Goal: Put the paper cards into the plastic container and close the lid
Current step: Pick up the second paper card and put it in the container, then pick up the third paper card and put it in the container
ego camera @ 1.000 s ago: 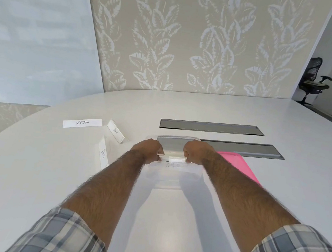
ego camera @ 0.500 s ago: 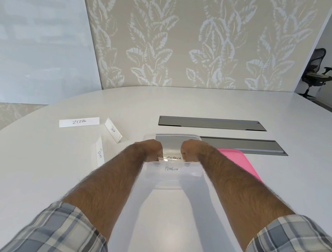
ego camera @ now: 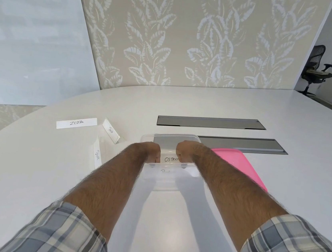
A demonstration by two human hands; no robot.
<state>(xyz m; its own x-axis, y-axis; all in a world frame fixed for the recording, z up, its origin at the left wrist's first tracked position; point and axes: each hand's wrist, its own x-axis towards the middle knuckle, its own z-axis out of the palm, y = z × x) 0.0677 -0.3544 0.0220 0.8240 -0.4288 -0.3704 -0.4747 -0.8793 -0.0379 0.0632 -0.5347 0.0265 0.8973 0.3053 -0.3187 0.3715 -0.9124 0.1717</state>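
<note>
Plaid sleeves point(ego camera: 60, 232) nearest, your forearms running out over the white tabletop point(ego camera: 50, 174). Here's the clear container point(ego camera: 166, 185), top open, and both of your grips are down inside it. Left grip point(ego camera: 152, 151), fingers curled, pinching one end of the OSTRICH card point(ego camera: 171, 159). Right grip point(ego camera: 186, 151), curled too, has the other end. The card sits between them, within the container's walls. Below it a second card point(ego camera: 166, 171) shows through the near wall, its writing too blurred to read. The pink lid point(ego camera: 239, 166) lies flat just right of the container, partly hidden by your right forearm. Off to the left there are three cards on the tabletop: DEER point(ego camera: 97, 155) nearest, PANDA point(ego camera: 110, 132) standing tilted, ZEBRA point(ego camera: 76, 123) flat beyond. Further out, two grey slots point(ego camera: 211, 122), then the leaf-patterned wall point(ego camera: 171, 42) and an office chair point(ego camera: 316, 71).
</note>
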